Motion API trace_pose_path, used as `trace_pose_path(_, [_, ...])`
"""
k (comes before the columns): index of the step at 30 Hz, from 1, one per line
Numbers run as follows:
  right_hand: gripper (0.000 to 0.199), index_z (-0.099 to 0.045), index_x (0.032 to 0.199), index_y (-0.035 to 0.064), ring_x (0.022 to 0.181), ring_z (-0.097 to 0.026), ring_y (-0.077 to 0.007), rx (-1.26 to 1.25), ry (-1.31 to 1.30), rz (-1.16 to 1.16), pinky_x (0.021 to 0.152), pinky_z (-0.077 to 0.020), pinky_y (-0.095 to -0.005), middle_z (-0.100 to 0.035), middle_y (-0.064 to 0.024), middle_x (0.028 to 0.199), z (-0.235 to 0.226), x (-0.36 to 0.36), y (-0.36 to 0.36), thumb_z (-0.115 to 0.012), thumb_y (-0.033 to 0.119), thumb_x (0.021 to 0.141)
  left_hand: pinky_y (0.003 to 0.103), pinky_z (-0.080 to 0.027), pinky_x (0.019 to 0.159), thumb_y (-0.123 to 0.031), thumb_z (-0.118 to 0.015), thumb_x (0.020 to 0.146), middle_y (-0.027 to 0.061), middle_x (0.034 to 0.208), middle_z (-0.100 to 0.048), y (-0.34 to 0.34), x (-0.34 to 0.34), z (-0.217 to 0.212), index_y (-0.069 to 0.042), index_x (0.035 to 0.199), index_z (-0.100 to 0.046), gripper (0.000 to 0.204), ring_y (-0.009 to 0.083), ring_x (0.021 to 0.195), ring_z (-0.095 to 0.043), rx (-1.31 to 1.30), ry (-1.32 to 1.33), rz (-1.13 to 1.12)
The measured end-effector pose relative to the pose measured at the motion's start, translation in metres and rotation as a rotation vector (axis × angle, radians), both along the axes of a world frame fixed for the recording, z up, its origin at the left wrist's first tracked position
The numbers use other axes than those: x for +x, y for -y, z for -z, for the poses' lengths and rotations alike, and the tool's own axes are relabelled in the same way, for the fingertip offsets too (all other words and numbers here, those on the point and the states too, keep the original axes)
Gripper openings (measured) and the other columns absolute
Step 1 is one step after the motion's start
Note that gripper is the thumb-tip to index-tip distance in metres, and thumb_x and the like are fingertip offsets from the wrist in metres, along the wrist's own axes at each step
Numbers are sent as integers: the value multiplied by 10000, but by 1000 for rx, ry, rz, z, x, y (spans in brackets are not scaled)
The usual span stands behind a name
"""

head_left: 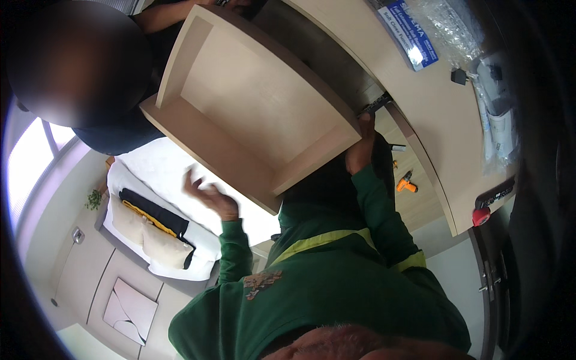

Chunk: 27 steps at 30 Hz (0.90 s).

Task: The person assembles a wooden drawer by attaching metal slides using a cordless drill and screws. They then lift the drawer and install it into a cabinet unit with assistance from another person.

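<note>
A pale wood drawer is held tilted in front of me, its inside facing me. My right hand is closed on its near right corner, with some fingers hidden behind the wood. Just beyond that hand, a dark metal drawer slide shows beside the pale cabinet's opening. My left hand is off the drawer, near its lower left edge; it is slightly blurred, its fingers apart and nothing in them. Another person's arm reaches to the drawer's far end, where a hand is partly hidden.
On the pale desktop to the right are a blue box, clear plastic wrapping, a black plug and a red object. An orange drill lies on the floor. A white-covered bed stands at the left.
</note>
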State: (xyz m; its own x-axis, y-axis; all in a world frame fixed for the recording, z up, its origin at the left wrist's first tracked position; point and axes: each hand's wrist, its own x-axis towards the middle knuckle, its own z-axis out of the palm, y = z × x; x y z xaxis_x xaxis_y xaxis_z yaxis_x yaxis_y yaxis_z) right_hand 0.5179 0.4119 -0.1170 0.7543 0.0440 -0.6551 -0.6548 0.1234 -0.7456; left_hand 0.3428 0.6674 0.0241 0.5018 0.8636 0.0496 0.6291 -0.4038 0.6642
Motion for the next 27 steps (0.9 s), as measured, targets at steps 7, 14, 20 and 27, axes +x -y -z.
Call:
trace_pose_path(7, [676,-437,1427,-3,1163,-511,-256,5,-65,-9,1031,-401,-403,-548,-169,1280,1,-6,9,-408,568,1065,453,-411,1116,-601,-339,1062,127,1437,-498,19,-41,89,-66,1480,-403,682,291,1316,-475,-1496,664,-512])
trace_pose_path(14, [587,-473,1372,38,1120,-544,-218,79,-175,44,912,-505,-421,-555,-127,1236,-11,9,12,-428,537,1068,452,-419,1110,-601,-344,1061,125,1432,-502,43,-36,90,-67,1476,-407,679,291,1312,-481,-1458,594,-443])
trace_pose_path(20, [387,-462,1426,36,1259,-543,-208,188,-239,11,1079,-430,-340,-566,-108,1343,-13,14,19,-401,240,1103,451,-425,1105,-601,-349,1059,124,1428,-506,47,-33,94,-68,1472,-411,677,291,1308,-486,-1471,574,-425])
trace_pose_path(27, [646,-510,1385,-7,1260,-521,-260,87,-91,27,1077,-429,-384,-548,-151,1345,10,26,40,-532,534,1033,450,-432,1098,-601,-354,1058,122,1423,-511,46,-31,96,-70,1468,-415,674,291,1303,-492,-1486,544,-407])
